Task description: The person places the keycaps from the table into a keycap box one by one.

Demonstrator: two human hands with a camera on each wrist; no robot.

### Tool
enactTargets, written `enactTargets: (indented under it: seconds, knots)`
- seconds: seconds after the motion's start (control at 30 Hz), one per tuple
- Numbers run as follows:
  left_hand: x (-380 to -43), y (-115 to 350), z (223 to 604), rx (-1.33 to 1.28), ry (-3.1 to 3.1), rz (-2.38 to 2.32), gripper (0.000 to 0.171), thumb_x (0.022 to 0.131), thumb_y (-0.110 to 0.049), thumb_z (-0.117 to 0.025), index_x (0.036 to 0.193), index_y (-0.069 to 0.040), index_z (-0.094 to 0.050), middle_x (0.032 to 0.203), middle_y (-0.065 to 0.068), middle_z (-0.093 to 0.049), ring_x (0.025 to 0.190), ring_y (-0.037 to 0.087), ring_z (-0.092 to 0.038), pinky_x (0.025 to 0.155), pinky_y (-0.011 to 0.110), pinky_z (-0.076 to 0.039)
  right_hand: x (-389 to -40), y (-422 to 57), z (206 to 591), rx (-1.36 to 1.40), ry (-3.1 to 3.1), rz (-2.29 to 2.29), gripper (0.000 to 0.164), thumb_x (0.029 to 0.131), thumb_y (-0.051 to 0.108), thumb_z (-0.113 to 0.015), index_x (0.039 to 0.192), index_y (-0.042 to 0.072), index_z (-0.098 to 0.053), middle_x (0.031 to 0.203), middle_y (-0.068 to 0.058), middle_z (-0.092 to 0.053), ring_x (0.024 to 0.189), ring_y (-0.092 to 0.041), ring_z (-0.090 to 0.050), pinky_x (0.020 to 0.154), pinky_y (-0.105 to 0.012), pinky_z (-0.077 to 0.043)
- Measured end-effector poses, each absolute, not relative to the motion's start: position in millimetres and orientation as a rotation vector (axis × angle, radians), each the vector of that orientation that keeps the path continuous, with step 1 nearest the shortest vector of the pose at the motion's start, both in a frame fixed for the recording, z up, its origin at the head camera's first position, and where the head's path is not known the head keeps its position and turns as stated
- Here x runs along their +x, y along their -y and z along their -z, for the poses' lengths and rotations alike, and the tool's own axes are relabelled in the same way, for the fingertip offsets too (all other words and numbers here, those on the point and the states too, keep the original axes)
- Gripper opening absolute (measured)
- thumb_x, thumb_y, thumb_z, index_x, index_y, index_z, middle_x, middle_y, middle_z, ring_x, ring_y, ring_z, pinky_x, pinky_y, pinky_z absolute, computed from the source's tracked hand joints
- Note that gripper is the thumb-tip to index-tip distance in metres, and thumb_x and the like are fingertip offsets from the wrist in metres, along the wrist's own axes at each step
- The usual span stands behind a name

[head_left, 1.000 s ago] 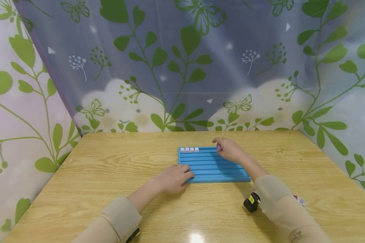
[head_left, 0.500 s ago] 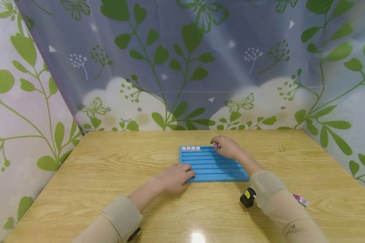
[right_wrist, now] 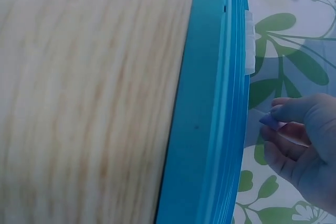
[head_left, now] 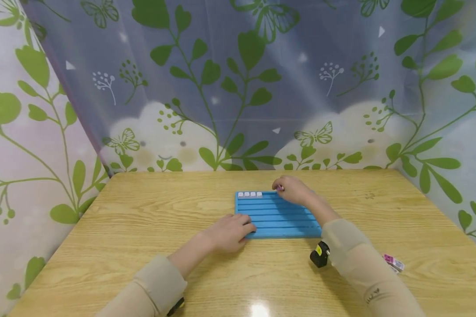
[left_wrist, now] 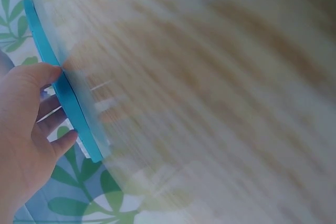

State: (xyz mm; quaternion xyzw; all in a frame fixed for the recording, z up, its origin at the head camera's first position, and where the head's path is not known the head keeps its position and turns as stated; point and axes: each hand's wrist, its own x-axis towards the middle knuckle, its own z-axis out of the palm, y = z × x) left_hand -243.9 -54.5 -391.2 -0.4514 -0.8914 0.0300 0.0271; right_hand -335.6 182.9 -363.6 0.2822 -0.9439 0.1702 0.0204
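A blue grooved tray (head_left: 279, 221) lies on the table, with several small white tiles (head_left: 250, 194) in a row at the left of its back groove. My left hand (head_left: 228, 233) holds the tray's front left corner; in the left wrist view its thumb (left_wrist: 48, 74) touches the front edge while the fingers reach along the side. Over the back edge, to the right of the tiles, my right hand (head_left: 295, 191) pinches a small purple piece (right_wrist: 271, 122) between thumb and fingertips. Fingers partly cover that piece in the head view.
A small pink-and-white item (head_left: 393, 263) lies on the wooden table (head_left: 150, 207) beside the right sleeve. A black wrist camera (head_left: 320, 254) hangs under the right cuff. Patterned curtains (head_left: 238, 88) stand behind and at both sides of the table.
My right hand has moved slightly left and back along the tray's rear edge, still pinching the purple piece. The left hand stays at the corner, and the view has shifted a little.
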Motion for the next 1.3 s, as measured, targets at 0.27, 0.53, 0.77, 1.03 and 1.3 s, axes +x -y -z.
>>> enactTargets:
  seconds: [0.27, 0.53, 0.77, 1.03, 1.3]
  knots:
    - [-243.2, 54.5, 390.2, -1.384, 2.770, -0.081, 0.029, 0.093, -0.022, -0.055, 0.122, -0.016, -0.057, 0.109, 0.000, -0.052, 0.100, 0.014, -0.049, 0.088, 0.031, -0.043, -338.3, -179.7, 364.0, 0.892, 2.934, -0.485, 0.017, 0.086, 0.003, -0.060, 0.102, -0.002, -0.064, 0.096, -0.012, -0.062, 0.088, -0.026, -0.056, 0.078, -0.039, -0.047]
    - [-243.6, 54.3, 392.0, -1.380, 2.756, -0.082, 0.029, 0.093, -0.022, -0.055, 0.121, -0.016, -0.057, 0.110, -0.001, -0.052, 0.102, 0.015, -0.049, 0.088, 0.031, -0.043, -341.8, -178.9, 367.5, 0.832, 2.954, -0.438, 0.020, 0.084, 0.000, -0.058, 0.104, -0.002, -0.057, 0.100, -0.015, -0.059, 0.090, -0.027, -0.056, 0.079, -0.040, -0.047]
    - [-244.3, 54.5, 392.6, -1.386, 2.747, -0.072, 0.028, 0.093, -0.022, -0.055, 0.120, -0.016, -0.058, 0.108, -0.001, -0.052, 0.099, 0.014, -0.049, 0.086, 0.031, -0.044, -340.9, -179.4, 368.8, 0.844, 2.940, -0.494, 0.021, 0.086, -0.001, -0.058, 0.107, -0.003, -0.058, 0.101, -0.015, -0.056, 0.091, -0.028, -0.055, 0.079, -0.040, -0.046]
    - [-244.8, 54.6, 392.0, -1.388, 2.758, -0.086, 0.029, 0.093, -0.023, -0.055, 0.121, -0.016, -0.057, 0.109, 0.000, -0.052, 0.099, 0.014, -0.049, 0.088, 0.031, -0.043, -341.2, -178.7, 367.0, 0.863, 2.938, -0.486, 0.023, 0.086, 0.000, -0.058, 0.109, -0.004, -0.063, 0.100, -0.015, -0.056, 0.090, -0.028, -0.055, 0.080, -0.040, -0.047]
    - [-244.4, 55.3, 391.8, -1.389, 2.756, -0.089, 0.029, 0.093, -0.022, -0.055, 0.121, -0.016, -0.057, 0.110, 0.000, -0.052, 0.100, 0.015, -0.049, 0.088, 0.031, -0.044, -344.3, -175.3, 370.0, 0.849, 2.969, -0.428, 0.026, 0.088, 0.007, -0.059, 0.111, -0.005, -0.062, 0.101, -0.016, -0.062, 0.091, -0.028, -0.059, 0.080, -0.040, -0.048]
